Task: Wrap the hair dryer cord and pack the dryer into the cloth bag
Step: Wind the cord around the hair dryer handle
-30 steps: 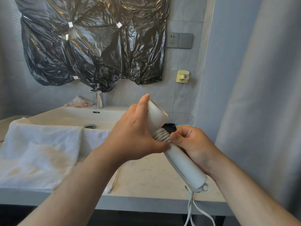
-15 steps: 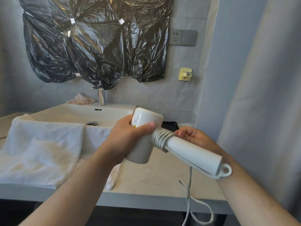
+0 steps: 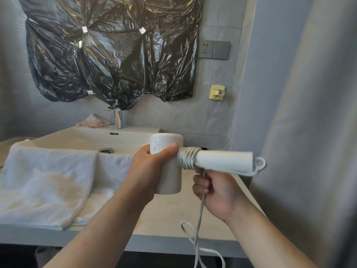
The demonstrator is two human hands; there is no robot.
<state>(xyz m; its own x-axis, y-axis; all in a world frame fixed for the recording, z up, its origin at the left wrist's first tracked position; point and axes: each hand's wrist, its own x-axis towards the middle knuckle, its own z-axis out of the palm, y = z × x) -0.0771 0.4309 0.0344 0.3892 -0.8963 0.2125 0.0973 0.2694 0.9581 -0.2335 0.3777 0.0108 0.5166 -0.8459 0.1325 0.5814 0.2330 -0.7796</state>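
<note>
Left hand [image 3: 148, 167] is gripping the white hair dryer [image 3: 168, 163] barrel, right hand [image 3: 214, 190] is pinching the cord [image 3: 200, 215], coils bunched up on the handle.

A white towel [image 3: 46, 178] lies over the counter [image 3: 164, 213] at the near left, reaching the sink [image 3: 92, 138]. Behind the sink stands a faucet [image 3: 118, 118], under black plastic sheeting [image 3: 116, 51]. A wall socket [image 3: 213, 49] and a yellow hook [image 3: 217, 92] are at the far right.

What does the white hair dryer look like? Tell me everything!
The hair dryer is smooth white plastic. Its round barrel stands upright with a small label, gripped by the left hand. Its handle sticks out sideways to the right, ending in a hanging loop. The cord is coiled around the handle's base, then drops through the right hand.
</note>
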